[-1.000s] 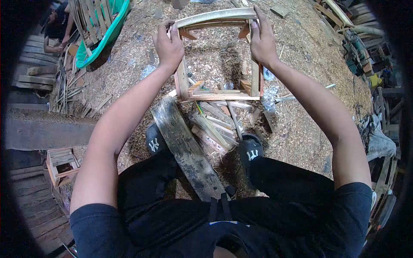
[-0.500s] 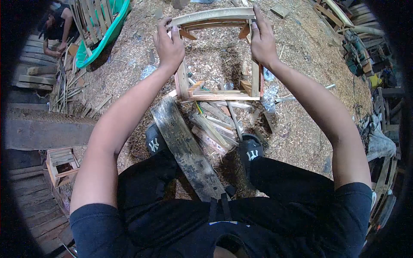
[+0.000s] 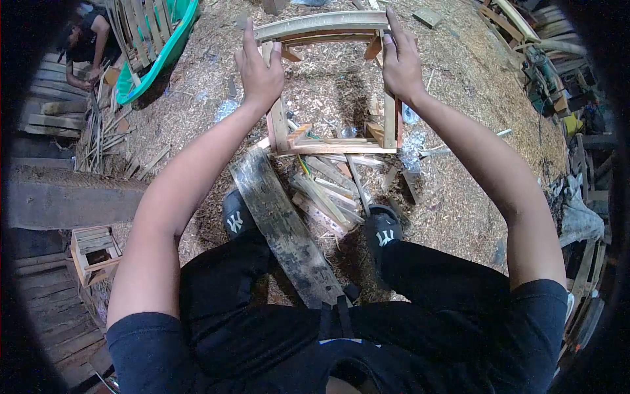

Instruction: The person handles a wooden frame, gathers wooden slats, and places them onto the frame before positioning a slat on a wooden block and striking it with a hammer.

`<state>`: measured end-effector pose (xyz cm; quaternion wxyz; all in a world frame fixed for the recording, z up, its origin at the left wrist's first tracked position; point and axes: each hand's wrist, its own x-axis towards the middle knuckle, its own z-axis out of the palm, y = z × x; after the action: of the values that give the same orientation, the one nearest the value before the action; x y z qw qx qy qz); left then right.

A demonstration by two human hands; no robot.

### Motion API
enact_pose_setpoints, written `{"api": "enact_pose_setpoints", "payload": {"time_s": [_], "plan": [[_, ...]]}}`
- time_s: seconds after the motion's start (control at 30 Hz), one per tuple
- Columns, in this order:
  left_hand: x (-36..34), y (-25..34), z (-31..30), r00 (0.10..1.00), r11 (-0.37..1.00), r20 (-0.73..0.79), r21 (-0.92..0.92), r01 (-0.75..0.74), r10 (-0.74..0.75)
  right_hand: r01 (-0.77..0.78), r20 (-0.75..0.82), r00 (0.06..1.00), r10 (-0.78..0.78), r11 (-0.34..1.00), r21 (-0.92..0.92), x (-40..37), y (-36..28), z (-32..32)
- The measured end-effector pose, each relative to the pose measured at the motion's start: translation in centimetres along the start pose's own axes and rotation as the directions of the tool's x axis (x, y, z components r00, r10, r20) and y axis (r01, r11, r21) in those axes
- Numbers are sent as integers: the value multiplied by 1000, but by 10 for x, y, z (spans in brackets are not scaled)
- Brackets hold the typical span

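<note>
Floor covered in shavings; on it, offcuts between dark shoes, clear plastic, flat wood block.

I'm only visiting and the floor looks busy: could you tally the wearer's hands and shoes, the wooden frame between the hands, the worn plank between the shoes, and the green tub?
Hands: 2
Shoes: 2
Wooden frame: 1
Worn plank: 1
Green tub: 1
Total: 7
</note>
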<state>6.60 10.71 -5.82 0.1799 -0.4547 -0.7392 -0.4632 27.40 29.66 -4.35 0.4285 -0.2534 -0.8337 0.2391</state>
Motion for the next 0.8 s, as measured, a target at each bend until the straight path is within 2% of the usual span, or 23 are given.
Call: {"api": "enact_pose_setpoints", "payload": {"time_s": [0.07,0.13,0.23,0.8], "plan": [[0,-2,1,1000,1000,-10,7,-17,17,-24,10,1000,24,1000,-6,-1,0,0],[0,-2,1,999,999,-21,14,-35,35,65,26,998,-64,997,-49,-2,-1,1],[1,-1,1,998,998,-27,34,-61,62,46,34,998,-45,998,-52,-1,-2,1],[-1,2,-2,999,999,40,43,4,-6,60,28,998,-58,996,-68,-1,0,2]]}}
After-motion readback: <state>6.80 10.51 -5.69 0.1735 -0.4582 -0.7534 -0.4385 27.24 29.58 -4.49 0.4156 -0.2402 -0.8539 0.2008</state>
